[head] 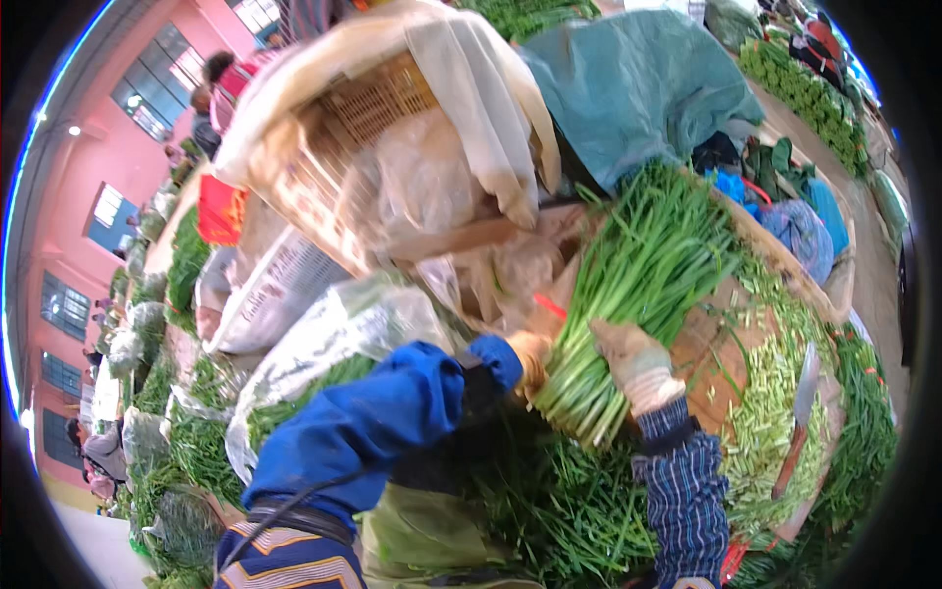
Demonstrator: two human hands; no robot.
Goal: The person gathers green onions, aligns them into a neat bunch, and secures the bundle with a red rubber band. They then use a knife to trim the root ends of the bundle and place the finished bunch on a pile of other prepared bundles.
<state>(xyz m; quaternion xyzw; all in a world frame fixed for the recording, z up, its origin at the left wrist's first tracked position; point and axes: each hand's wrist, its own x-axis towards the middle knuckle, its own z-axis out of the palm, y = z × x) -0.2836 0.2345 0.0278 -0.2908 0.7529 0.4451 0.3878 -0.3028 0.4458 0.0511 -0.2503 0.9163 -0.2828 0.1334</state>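
A large bunch of long green leafy stalks [640, 258], which look like garlic chives, lies tilted before me, its pale cut ends towards me. My left hand [531, 361], in a tan glove, grips its lower left side beside a red strip [550, 305]. My right hand [634, 361], in a pale, stained glove, presses against its right side; its fingertips are partly hidden, so its grip cannot be told. Right of the bunch a knife [798, 420] with a wooden handle rests on many short chopped stalk ends [765, 397], near a brown round board [710, 361].
Beyond my hands stands a plastic crate [316, 199] lined with plastic bags, with a teal sheet [640, 88] beside it. Loose greens [581, 508] lie below my hands. A plastic-covered bundle [346, 324] is at left. More greens [857, 420] lie at right. Several people are farther off.
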